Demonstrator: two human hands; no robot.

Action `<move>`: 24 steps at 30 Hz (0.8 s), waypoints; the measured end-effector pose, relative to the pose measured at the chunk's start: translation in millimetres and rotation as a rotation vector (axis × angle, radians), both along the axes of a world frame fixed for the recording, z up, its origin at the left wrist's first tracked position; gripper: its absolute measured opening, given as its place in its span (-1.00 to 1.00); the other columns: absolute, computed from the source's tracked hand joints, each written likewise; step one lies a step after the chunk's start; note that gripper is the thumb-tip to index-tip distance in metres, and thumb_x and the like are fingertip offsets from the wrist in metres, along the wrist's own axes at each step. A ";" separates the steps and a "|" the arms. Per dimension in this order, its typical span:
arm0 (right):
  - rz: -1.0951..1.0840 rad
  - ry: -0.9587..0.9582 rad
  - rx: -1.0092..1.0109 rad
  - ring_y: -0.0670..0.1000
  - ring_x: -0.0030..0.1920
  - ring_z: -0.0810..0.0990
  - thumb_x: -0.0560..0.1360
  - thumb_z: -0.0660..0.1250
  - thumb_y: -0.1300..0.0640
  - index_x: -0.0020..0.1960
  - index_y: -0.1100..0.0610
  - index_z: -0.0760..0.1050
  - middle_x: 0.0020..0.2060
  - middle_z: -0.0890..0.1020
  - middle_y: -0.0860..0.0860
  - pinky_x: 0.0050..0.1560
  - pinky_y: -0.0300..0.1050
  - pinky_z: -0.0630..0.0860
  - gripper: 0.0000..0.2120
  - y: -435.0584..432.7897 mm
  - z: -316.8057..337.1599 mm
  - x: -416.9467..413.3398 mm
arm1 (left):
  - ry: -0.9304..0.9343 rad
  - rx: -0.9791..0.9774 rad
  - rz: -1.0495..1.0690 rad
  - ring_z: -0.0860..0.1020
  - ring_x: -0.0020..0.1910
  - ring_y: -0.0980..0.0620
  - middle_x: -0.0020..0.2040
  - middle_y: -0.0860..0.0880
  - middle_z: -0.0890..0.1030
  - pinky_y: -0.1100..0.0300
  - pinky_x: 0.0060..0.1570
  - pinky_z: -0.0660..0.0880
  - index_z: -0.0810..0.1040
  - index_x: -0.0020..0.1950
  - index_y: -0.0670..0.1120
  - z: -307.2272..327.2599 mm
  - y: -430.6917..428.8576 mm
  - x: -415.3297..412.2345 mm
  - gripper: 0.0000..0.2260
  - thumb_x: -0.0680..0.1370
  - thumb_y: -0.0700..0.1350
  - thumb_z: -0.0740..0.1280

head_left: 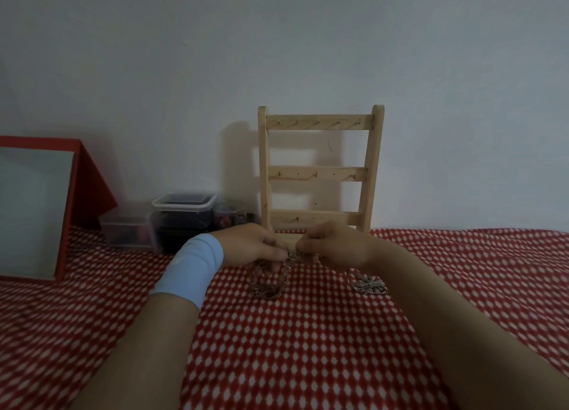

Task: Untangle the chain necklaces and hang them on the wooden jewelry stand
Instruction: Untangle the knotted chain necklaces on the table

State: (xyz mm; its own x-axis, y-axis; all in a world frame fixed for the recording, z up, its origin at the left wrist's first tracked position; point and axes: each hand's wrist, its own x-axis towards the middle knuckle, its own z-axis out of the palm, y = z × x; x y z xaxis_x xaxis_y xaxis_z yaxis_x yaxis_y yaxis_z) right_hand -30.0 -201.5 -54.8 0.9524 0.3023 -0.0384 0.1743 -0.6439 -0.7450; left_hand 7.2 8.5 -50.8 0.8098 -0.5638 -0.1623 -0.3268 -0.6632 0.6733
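Observation:
A wooden jewelry stand [320, 169] with three hooked crossbars leans upright against the wall; nothing hangs on its hooks. Just in front of its base, my left hand [252, 246] and my right hand [332, 246] pinch a tangled bundle of silver chain necklaces [271, 282] between their fingertips. The chains droop from the pinch down onto the red patterned cloth. A second silver piece with a leaf-like pendant [368, 285] lies on the cloth below my right wrist. A light blue band wraps my left wrist.
Clear plastic containers [181, 218] with dark contents stand left of the stand by the wall. A red-framed mirror [34, 212] leans at the far left. The red-and-white cloth [308, 348] covers the whole surface.

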 end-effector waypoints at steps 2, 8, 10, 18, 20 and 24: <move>0.007 0.023 0.011 -0.17 -0.57 0.35 0.69 0.20 -0.01 -0.03 0.15 0.60 -0.54 0.53 -0.16 -0.52 -0.29 0.29 -0.70 -0.9 -0.4 -0.7 | 0.052 -0.084 0.049 0.63 -0.01 -0.08 -0.08 -0.07 0.69 -0.11 0.26 0.47 0.63 0.05 -0.12 -1.9 -1.0 -0.9 -0.75 0.61 0.03 0.27; 0.033 0.079 0.093 -0.13 -0.54 0.33 0.68 0.23 0.00 0.04 0.11 0.60 -0.20 0.70 0.06 -0.54 -0.26 0.26 -0.76 1.6 -1.5 -2.1 | -0.120 -0.068 0.138 0.60 0.08 0.00 0.09 -0.05 0.67 0.08 0.28 0.41 0.64 0.16 -0.09 -4.9 -5.0 0.1 -0.46 0.59 0.29 0.10; 0.054 0.058 0.125 -0.18 -0.55 0.39 0.66 0.27 -0.01 0.10 0.14 0.64 -0.13 0.73 0.04 -0.55 -0.32 0.28 -0.74 3.8 1.3 -5.1 | -0.114 -0.109 0.161 0.62 0.06 0.02 0.05 -0.02 0.68 0.07 0.27 0.43 0.66 0.14 -0.06 -5.9 -4.6 -0.4 -0.44 0.55 0.34 0.12; -0.026 0.040 0.349 -0.13 -0.55 0.25 0.62 0.35 0.14 0.01 0.17 0.70 -0.54 0.46 -0.13 -0.52 -0.24 0.18 -0.84 2.2 1.5 -4.0 | -0.199 -0.230 0.237 0.52 -0.38 0.06 -0.44 0.01 0.58 0.18 -0.16 0.40 0.39 -0.47 -0.07 -0.7 -10.1 -4.2 -0.44 0.55 0.31 0.15; -0.005 0.098 0.363 -0.10 -0.52 0.20 0.63 0.32 0.10 -0.23 0.02 0.65 -0.48 0.35 -0.06 -0.50 -0.21 0.14 -0.72 2.5 1.0 -2.3 | -0.147 -0.366 0.251 0.56 -0.42 0.06 -0.44 -0.05 0.58 0.21 -0.22 0.41 0.36 -0.45 -0.07 -0.9 -11.2 -5.7 -0.48 0.55 0.28 0.20; 0.116 0.205 0.361 -0.10 -0.49 0.20 0.66 0.27 0.08 -0.35 -0.06 0.61 -0.48 0.38 -0.13 -0.48 -0.22 0.15 -0.59 4.4 1.9 -4.6 | -0.180 -0.503 0.278 0.52 -0.52 0.19 -0.53 0.07 0.53 0.33 -0.34 0.42 0.42 -0.38 -0.09 1.5 -16.1 -6.8 -0.57 0.59 0.15 0.24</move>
State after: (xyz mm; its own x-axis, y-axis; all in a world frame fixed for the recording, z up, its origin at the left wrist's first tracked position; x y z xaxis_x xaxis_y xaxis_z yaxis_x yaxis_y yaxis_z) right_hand -34.6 -197.2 -53.0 0.8951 0.4355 -0.0951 0.0553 -0.3203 -0.9457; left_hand 0.5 -7.6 -49.2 0.9279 -0.2992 0.2225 -0.3246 -0.3546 0.8769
